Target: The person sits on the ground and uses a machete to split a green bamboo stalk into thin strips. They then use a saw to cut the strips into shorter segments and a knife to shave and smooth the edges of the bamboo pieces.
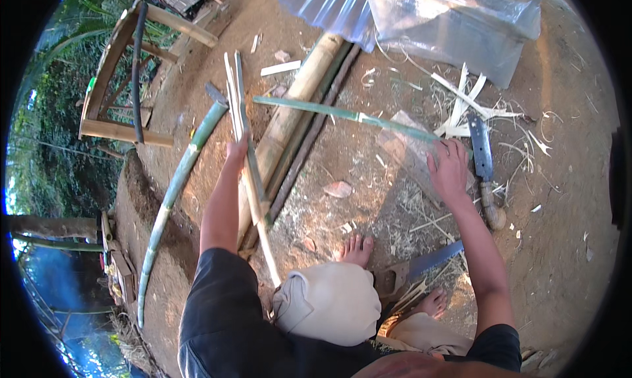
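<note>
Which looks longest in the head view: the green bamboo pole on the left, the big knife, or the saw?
1. Green bamboo pole, by far the longest.
2. Big knife and saw look alike; the saw is partly hidden, so no ranking.

An outdoor bamboo-working yard: dirt ground (pixel 566 200), bamboo poles (pixel 289 108), shavings (pixel 461 101), a machete (pixel 484 161).

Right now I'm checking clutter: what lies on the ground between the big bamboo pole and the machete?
In the head view, a flat wooden board lies between bamboo pole and machete, under the right hand; a thin green strip crosses above.
</note>
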`<control>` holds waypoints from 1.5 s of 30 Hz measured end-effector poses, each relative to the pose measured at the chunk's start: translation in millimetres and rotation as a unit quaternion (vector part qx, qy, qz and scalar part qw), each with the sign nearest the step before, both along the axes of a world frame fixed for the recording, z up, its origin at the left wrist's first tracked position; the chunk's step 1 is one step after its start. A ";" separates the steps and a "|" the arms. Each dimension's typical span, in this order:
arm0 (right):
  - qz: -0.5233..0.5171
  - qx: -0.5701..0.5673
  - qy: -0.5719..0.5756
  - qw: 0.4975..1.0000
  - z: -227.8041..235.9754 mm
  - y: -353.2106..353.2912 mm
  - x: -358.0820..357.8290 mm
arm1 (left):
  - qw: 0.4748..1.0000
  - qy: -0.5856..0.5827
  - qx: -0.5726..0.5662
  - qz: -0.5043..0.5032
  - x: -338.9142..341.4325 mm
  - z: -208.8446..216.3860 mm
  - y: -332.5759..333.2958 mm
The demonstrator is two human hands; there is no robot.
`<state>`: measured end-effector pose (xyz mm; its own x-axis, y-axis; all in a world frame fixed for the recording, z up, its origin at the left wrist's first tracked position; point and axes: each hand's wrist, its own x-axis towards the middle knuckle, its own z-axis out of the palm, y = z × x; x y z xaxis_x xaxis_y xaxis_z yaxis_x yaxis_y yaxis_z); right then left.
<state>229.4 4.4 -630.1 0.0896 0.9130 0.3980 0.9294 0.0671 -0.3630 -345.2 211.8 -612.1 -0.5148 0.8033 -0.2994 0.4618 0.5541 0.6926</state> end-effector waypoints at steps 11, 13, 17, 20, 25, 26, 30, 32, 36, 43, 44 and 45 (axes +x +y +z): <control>0.241 -0.104 0.237 0.935 43.1 -58.1 -111.2 | 0.979 0.202 -0.018 0.024 91.2 45.3 2.4; 0.252 -0.108 0.242 0.931 44.9 -62.7 -119.2 | 0.971 0.231 -0.056 0.003 91.1 79.0 -5.4; 0.255 -0.132 0.285 0.914 50.0 -66.1 -119.3 | 0.973 -0.107 0.193 -0.065 119.5 133.9 -28.2; 0.256 -0.185 0.402 0.860 66.0 -63.3 -121.3 | 0.914 -0.282 0.274 -0.102 178.8 160.9 -55.5; 0.226 -0.307 0.591 0.711 83.8 -35.8 -107.3 | 0.834 -0.425 0.311 -0.164 263.0 80.1 -102.0; 0.227 -0.275 0.581 0.732 74.7 -33.8 -99.6 | 0.863 -0.395 0.277 -0.147 289.0 74.4 -119.6; 0.121 -0.262 0.423 0.859 54.3 -41.2 -76.8 | 0.849 -0.488 0.146 -0.138 335.1 16.0 -156.3; 0.065 -0.219 0.358 0.905 48.9 -43.2 -65.0 | 0.851 -0.490 0.071 -0.176 341.9 -3.4 -161.5; 0.077 -0.097 0.257 0.958 13.4 -56.2 -11.3 | 0.832 -0.497 -0.071 -0.238 354.5 -14.9 -162.3; 0.026 -0.104 0.076 0.991 1.9 -81.8 44.3 | 0.817 -0.555 -0.132 -0.087 364.6 -50.7 -151.6; 0.027 -0.143 0.050 0.988 -2.5 -86.7 49.6 | 0.821 -0.554 -0.107 -0.080 366.5 -55.2 -152.8; 0.026 -0.135 0.035 0.990 -5.4 -89.0 49.7 | 0.828 -0.550 -0.078 -0.074 364.9 -55.3 -150.4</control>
